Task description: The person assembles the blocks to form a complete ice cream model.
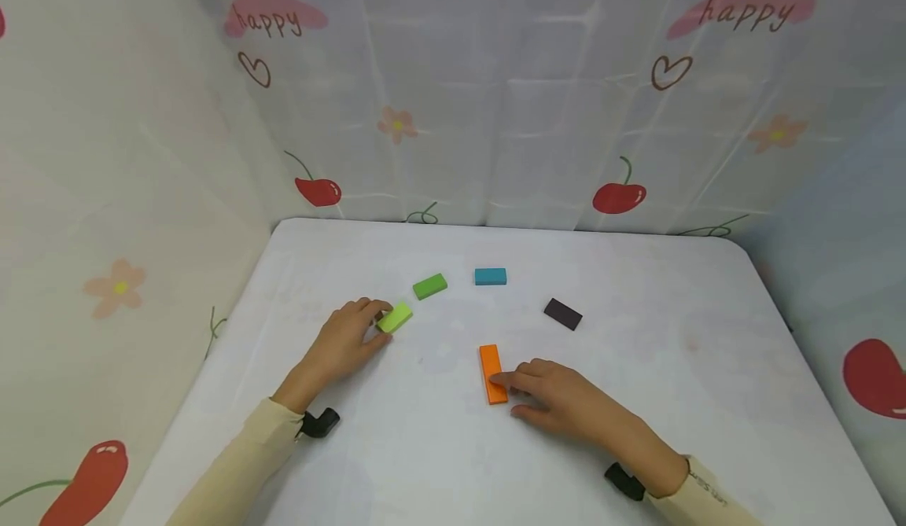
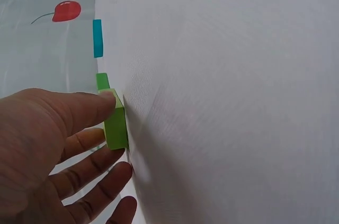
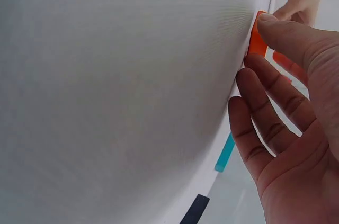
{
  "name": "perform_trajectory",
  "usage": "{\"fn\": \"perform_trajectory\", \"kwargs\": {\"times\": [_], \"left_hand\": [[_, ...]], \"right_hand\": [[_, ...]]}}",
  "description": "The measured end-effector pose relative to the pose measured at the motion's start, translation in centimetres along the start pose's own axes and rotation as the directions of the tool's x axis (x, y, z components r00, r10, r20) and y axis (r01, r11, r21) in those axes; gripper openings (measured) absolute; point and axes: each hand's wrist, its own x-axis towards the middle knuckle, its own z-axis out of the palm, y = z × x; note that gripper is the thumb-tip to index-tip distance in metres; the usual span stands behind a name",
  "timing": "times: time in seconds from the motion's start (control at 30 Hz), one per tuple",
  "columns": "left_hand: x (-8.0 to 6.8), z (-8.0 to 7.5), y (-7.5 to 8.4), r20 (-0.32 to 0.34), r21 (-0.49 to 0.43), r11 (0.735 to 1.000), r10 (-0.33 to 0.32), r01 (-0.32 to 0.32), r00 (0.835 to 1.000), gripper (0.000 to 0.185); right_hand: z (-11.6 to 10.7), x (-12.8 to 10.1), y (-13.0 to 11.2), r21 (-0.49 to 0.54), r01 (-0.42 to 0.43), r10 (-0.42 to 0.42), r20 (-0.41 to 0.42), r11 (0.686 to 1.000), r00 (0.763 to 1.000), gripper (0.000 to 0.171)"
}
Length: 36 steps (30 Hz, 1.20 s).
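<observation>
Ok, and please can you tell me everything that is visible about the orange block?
The orange block is a plain, elongated piece with straight edges and flat faces; it looks smooth, but I cannot tell whether it is wood or plastic. It lies on the white table, on the near side of the blue block, lengthwise, its far end angled slightly left. The right hand has its index finger on it; whether the thumb also touches is unclear.

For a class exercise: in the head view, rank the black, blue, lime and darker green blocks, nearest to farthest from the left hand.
1. Lime block, at left hand
2. Darker green block, just beyond
3. Blue block, back centre
4. Black block, farthest right
</observation>
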Motion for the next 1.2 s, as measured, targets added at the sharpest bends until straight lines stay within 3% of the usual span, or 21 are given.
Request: {"fn": "perform_trajectory", "kwargs": {"times": [0.17,0.53,0.77,0.9,1.2], "left_hand": [[0.0,-0.1,0.6,0.0,0.004,1.0,0.018,-0.018,1.0,0.047],[0.2,0.2,1.6,0.04,0.022,0.996,0.083,-0.084,0.996,0.047],[0.9,0.6,2.4,0.057,0.048,0.989,0.139,-0.142,0.989,0.046],[1.3,0.8,2.7,0.064,0.036,0.989,0.14,-0.142,0.988,0.044],[2.0,1.0,3.2,0.081,0.002,0.988,0.157,-0.157,0.984,0.04]], "right_hand": [[0.1,0.5,-0.3,-0.01,0.04,-0.04,-0.004,0.999,0.999,0.039],[0.4,1.5,-1.7,-0.018,-0.016,0.017,0.038,1.0,0.999,0.028],[0.8,1.7,-1.7,-0.058,0.003,-0.005,-0.037,0.998,0.999,0.025],[1.0,1.7,-1.7,-0.067,0.023,-0.029,-0.089,0.998,0.996,0.022],[0.6,1.4,-2.1,-0.058,-0.002,-0.002,-0.075,0.998,0.997,0.021]]}}
